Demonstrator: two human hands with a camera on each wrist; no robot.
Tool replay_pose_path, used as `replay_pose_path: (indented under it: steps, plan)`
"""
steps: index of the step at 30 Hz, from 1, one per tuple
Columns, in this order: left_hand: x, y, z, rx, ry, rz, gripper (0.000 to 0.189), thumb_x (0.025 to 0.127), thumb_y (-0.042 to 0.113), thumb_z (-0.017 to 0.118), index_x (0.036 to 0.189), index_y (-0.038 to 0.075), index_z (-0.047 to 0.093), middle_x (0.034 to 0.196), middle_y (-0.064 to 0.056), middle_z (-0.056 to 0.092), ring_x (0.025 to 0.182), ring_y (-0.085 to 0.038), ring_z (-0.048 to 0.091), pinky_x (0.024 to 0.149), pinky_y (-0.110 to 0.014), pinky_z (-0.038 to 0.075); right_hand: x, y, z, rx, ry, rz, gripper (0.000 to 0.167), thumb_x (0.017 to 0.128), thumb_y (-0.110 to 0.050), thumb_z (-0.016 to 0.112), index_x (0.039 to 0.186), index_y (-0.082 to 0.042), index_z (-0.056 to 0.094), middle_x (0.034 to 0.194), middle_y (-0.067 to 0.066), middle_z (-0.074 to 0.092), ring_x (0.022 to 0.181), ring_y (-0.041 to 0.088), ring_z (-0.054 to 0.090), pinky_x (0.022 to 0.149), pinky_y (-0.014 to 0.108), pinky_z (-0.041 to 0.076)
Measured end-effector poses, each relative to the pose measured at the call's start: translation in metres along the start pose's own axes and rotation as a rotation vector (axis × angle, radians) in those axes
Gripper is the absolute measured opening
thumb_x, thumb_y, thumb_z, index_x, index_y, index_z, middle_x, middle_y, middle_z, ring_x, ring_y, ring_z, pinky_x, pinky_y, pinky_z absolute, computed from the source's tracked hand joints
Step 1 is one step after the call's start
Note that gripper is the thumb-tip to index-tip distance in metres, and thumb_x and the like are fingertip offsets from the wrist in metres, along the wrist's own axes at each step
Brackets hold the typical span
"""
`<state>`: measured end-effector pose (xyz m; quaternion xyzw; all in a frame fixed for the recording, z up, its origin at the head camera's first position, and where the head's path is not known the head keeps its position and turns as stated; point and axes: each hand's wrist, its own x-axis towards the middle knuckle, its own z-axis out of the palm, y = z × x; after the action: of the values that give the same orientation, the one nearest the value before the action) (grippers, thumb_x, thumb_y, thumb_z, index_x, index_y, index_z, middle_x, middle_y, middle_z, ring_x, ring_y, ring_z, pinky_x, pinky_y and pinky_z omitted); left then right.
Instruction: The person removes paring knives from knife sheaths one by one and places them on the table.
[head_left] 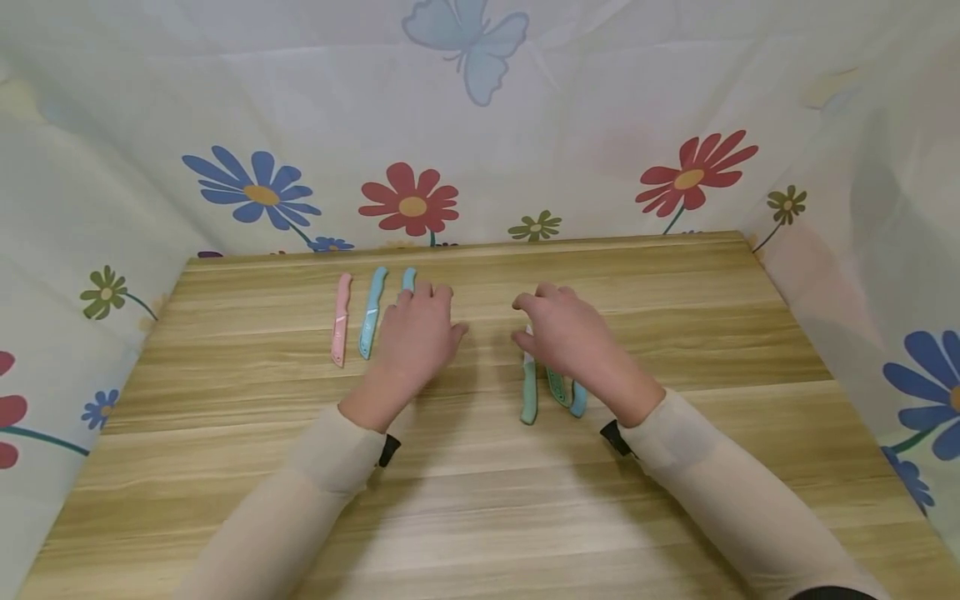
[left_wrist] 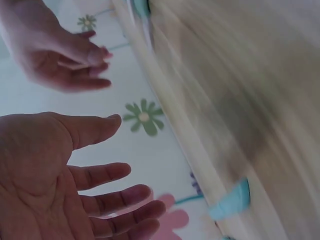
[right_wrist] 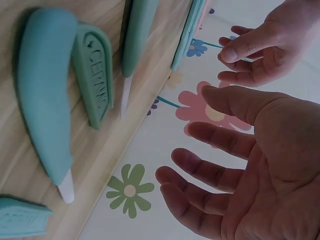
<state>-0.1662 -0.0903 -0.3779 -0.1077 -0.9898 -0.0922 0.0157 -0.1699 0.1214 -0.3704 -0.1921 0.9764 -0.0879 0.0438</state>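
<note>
On the tabletop, the knives lay in two groups. At the left, a pink knife and a blue knife lay side by side in their sheaths, almost parallel, with the long axis running away from the person; their handles pointed to the far edge. A second blue knife also pointed its handle there, the rest being hidden behind the left hand. In the right group, the green-handled knife had the opposite direction: handle towards the person, white blade away. Beside it were a green sheath and a blue-handled knife, its handle end also near the person. The right hand was above this group. Both hands were relaxed, with the fingers apart and slightly bent, and they held nothing.
</note>
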Motion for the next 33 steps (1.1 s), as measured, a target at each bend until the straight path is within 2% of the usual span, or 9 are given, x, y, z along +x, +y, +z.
replay_pose_path:
  steps: [5,10,18,21,26,29,33]
  plan:
    - [0.012,-0.019,-0.003,-0.007,0.011,-0.030,0.053,0.102,0.036,0.073,0.136,-0.003,0.060,0.128,-0.023,0.061,0.113,-0.045,0.061,0.090,-0.056,0.057,0.006,-0.003,0.002,0.007,0.006,0.000,0.047,0.101,-0.036,0.073,0.141,-0.011,0.067,0.131,0.015,0.063,0.117,0.038,0.059,0.092,0.050,0.056]
    - [0.022,-0.033,-0.004,0.004,-0.007,-0.048,0.054,0.103,0.033,0.071,0.136,-0.007,0.058,0.129,-0.027,0.060,0.114,-0.047,0.062,0.090,-0.057,0.057,0.012,-0.008,0.002,0.023,-0.007,-0.003,0.047,0.102,-0.036,0.072,0.142,-0.012,0.066,0.131,0.014,0.061,0.119,0.038,0.058,0.092,0.050,0.055]
    - [0.044,-0.057,-0.003,-0.028,-0.040,-0.080,0.052,0.105,0.031,0.068,0.135,-0.009,0.055,0.131,-0.029,0.057,0.116,-0.049,0.060,0.094,-0.059,0.054,0.022,-0.021,0.005,-0.019,-0.019,-0.027,0.048,0.103,-0.039,0.070,0.144,-0.016,0.065,0.131,0.012,0.061,0.115,0.035,0.058,0.087,0.048,0.057]
    - [0.053,-0.064,-0.001,-0.037,-0.041,-0.086,0.046,0.104,0.026,0.067,0.129,-0.010,0.057,0.127,-0.028,0.058,0.111,-0.048,0.061,0.089,-0.056,0.055,0.027,-0.025,0.007,-0.036,-0.029,-0.030,0.048,0.103,-0.041,0.070,0.145,-0.017,0.065,0.132,0.011,0.060,0.115,0.034,0.057,0.086,0.048,0.058]
    - [0.067,-0.071,0.003,-0.038,-0.056,-0.085,0.031,0.104,0.024,0.065,0.109,-0.006,0.062,0.112,-0.023,0.061,0.093,-0.042,0.063,0.073,-0.049,0.056,0.033,-0.031,0.011,-0.059,-0.047,-0.027,0.049,0.103,-0.043,0.070,0.145,-0.019,0.064,0.135,0.010,0.059,0.119,0.035,0.056,0.088,0.049,0.058]
    - [0.074,-0.075,0.006,-0.024,-0.084,-0.086,0.029,0.106,0.024,0.061,0.105,-0.005,0.064,0.111,-0.021,0.062,0.086,-0.038,0.063,0.066,-0.045,0.054,0.034,-0.034,0.013,-0.068,-0.052,-0.032,0.049,0.102,-0.043,0.070,0.145,-0.019,0.064,0.137,0.011,0.058,0.120,0.035,0.056,0.088,0.048,0.058]
    - [0.081,-0.080,0.009,-0.003,-0.115,-0.077,0.025,0.105,0.018,0.055,0.098,-0.003,0.065,0.106,-0.020,0.062,0.079,-0.034,0.062,0.060,-0.041,0.050,0.035,-0.036,0.015,-0.068,-0.045,-0.036,0.048,0.102,-0.043,0.070,0.144,-0.019,0.065,0.137,0.012,0.058,0.120,0.035,0.056,0.086,0.048,0.059]
